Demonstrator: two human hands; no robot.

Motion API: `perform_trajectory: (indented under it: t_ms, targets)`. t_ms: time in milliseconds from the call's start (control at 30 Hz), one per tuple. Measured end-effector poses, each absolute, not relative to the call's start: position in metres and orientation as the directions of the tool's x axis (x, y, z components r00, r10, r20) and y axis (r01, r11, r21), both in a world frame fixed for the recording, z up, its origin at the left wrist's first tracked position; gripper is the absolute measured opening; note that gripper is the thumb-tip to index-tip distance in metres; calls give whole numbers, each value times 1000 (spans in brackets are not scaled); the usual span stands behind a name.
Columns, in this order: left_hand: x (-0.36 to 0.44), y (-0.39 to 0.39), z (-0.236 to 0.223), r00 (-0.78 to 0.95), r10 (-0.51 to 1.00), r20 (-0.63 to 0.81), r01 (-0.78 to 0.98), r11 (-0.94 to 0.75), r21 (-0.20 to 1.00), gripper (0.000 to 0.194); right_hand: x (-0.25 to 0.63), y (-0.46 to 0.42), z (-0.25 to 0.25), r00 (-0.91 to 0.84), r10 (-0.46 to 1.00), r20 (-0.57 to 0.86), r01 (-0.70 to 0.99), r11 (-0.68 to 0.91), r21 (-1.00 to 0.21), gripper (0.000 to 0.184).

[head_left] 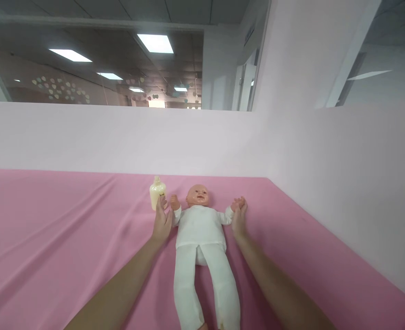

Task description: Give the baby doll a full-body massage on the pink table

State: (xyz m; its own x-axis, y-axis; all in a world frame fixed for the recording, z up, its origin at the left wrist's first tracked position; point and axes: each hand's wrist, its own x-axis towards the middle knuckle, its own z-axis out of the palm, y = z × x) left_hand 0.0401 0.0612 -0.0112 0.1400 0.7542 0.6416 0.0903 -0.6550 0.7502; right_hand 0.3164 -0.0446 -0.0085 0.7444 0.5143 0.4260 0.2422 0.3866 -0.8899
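A baby doll point(200, 227) in a white top and white trousers lies on its back, head at the far end and arms spread. My left hand point(162, 221) is beside the doll's raised fist on the left, fingers stretched out and nothing in its grasp. Just behind those fingers stands a pale yellow pump bottle point(157, 189), its lower part partly covered. On the other side, my right hand point(239, 220) is closed around the doll's hand point(237, 203) and wrist. The doll's feet are cut off at the bottom of the view.
A pink sheet point(68, 229) with a few creases covers the surface under the doll. White walls point(119, 137) border it at the back and along the right. Above the back wall is a window point(119, 68) with ceiling lights beyond.
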Motion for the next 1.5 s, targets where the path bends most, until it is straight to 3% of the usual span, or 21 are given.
perform_trajectory:
  t_ms: [67,133,267,367,433,567,767,900,967,1067,1133,1300,1500]
  targets:
    - [39,58,-8,139,750,647,119,-661,741,72,317,-46,-7,760,482,435,250,401,-881,59]
    - [40,57,-7,233,750,619,155,-657,737,69,314,-47,-7,688,543,481,299,391,-870,59]
    - [43,60,-10,585,639,500,188,-706,682,55,304,-50,-7,255,799,545,585,322,-745,47]
    - [43,62,-13,632,602,488,172,-723,669,54,299,-50,-6,127,830,544,710,307,-634,36]
    - [42,62,-14,614,620,489,179,-712,679,55,299,-50,-6,177,820,545,658,314,-685,38]
    - [42,62,-14,475,713,515,214,-662,718,65,302,-46,-10,437,747,501,378,353,-856,53]
    - [40,62,-9,199,791,578,101,-603,791,79,315,-40,-10,752,539,379,166,401,-901,62]
    - [39,61,-9,180,782,597,129,-620,774,77,314,-42,-10,720,551,422,219,397,-891,61]
    - [40,61,-11,335,748,574,170,-647,744,72,310,-44,-10,550,675,492,329,365,-871,55]
    - [41,61,-12,584,642,497,190,-703,685,58,305,-47,-10,221,819,530,578,327,-747,43]
    - [42,62,-13,627,617,476,184,-711,679,55,302,-48,-9,154,835,527,657,312,-687,38]
    - [42,68,-19,492,719,490,211,-645,734,63,306,-45,-13,389,761,520,445,339,-829,50]
    - [41,67,-15,250,789,561,68,-592,803,77,327,-35,-22,730,574,370,176,365,-914,62]
